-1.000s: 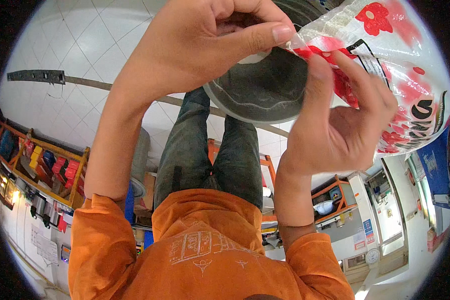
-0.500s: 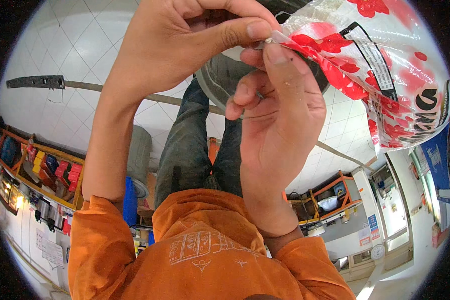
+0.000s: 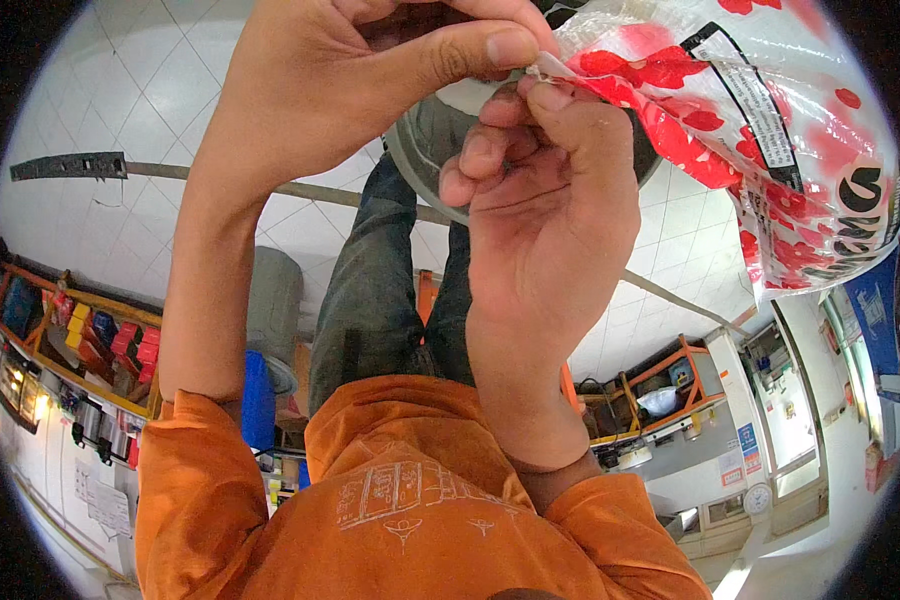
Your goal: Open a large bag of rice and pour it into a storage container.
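A clear plastic bag (image 3: 800,90) printed with red flowers and a dark label strip stretches across the upper right. Its gathered corner (image 3: 552,68) tapers to a whitish tip. My left hand (image 3: 370,85) comes from above left, thumb and forefinger pinching that tip. Just below it, my right hand (image 3: 560,190) turns palm up, its thumb pressed against the same corner and its other fingers curled. Both sets of fingertips nearly touch. Behind the hands, partly hidden, stands a grey round tub (image 3: 425,135) with something white inside. What fills the bag cannot be made out.
My legs (image 3: 370,270) stretch below the tub. A grey bin (image 3: 273,300) and a blue container (image 3: 258,400) stand to the left. Orange-framed shelves (image 3: 80,345) with boxes line the left, and another shelf (image 3: 660,400) the right. A strap (image 3: 340,198) crosses the tiled floor (image 3: 170,110).
My right hand has shifted slightly left and up, its fingers curling in more. The pinched corner and both hands have risen a little in the picture.
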Action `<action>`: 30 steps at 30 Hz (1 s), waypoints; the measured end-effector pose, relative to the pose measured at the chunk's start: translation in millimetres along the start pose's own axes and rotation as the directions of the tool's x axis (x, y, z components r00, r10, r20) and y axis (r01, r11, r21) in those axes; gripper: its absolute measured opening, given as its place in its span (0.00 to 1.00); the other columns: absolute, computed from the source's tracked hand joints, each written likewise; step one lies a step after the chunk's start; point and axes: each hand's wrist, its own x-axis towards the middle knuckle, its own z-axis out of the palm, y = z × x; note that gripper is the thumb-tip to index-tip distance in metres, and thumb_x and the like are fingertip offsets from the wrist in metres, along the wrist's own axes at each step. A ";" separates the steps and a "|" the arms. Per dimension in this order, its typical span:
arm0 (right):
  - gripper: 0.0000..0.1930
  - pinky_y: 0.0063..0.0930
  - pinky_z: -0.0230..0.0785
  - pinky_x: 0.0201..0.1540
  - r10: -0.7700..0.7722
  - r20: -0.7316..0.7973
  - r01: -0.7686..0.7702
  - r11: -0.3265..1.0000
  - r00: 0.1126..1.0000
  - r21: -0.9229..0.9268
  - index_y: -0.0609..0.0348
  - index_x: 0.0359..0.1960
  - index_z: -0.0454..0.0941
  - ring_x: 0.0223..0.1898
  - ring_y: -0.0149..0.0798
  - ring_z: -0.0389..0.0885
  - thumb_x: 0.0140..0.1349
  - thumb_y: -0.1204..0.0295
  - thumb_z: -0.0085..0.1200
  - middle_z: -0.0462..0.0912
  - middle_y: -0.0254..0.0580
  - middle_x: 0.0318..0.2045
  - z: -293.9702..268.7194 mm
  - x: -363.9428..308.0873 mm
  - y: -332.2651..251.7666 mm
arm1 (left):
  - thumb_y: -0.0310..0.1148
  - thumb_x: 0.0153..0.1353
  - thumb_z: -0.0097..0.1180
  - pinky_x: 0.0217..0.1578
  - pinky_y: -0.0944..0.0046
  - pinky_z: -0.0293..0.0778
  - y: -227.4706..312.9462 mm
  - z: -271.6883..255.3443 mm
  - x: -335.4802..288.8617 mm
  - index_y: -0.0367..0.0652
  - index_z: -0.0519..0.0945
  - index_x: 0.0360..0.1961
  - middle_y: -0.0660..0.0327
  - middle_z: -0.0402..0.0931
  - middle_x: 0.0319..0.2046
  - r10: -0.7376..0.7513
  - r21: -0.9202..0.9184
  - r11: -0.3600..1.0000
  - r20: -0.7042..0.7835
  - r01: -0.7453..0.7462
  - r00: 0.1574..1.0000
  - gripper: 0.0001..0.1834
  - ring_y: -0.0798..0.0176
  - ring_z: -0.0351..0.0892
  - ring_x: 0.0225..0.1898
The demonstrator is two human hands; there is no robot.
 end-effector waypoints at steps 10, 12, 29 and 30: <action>0.07 0.26 0.69 0.19 -0.033 0.040 0.044 0.951 0.999 -0.306 0.68 0.33 0.78 0.19 0.33 0.75 0.62 0.76 0.51 0.80 0.45 0.25 -24.5 -5.6 -11.0 | 0.30 0.64 0.62 0.29 0.74 0.74 2.6 7.7 -0.1 0.35 0.83 0.35 0.60 0.82 0.30 0.012 0.133 0.991 -0.023 -0.009 1.000 0.07 0.72 0.79 0.31; 0.07 0.27 0.71 0.19 -0.063 0.050 0.076 0.942 0.997 -0.326 0.70 0.35 0.79 0.20 0.34 0.76 0.62 0.77 0.51 0.81 0.47 0.27 -32.0 -7.9 -5.0 | 0.30 0.64 0.61 0.28 0.75 0.73 0.6 8.1 -3.1 0.34 0.83 0.36 0.60 0.82 0.30 0.000 0.140 0.990 -0.034 0.005 0.999 0.08 0.73 0.79 0.30; 0.11 0.25 0.69 0.21 0.101 0.080 -0.121 0.946 0.992 0.302 0.66 0.41 0.78 0.25 0.32 0.76 0.68 0.70 0.49 0.80 0.43 0.31 1.4 -6.9 4.3 | 0.25 0.62 0.62 0.32 0.71 0.79 -4.5 2.0 -5.7 0.33 0.84 0.36 0.55 0.83 0.33 0.073 0.083 0.994 -0.019 -0.071 0.997 0.05 0.68 0.82 0.33; 0.08 0.24 0.67 0.18 0.066 0.069 -0.080 0.968 0.995 0.238 0.66 0.36 0.76 0.20 0.31 0.75 0.65 0.72 0.51 0.79 0.42 0.28 -1.2 -4.8 4.6 | 0.25 0.62 0.62 0.32 0.71 0.78 -5.5 3.4 -4.7 0.33 0.84 0.36 0.55 0.83 0.33 0.082 0.092 0.992 -0.004 -0.081 0.997 0.05 0.68 0.81 0.33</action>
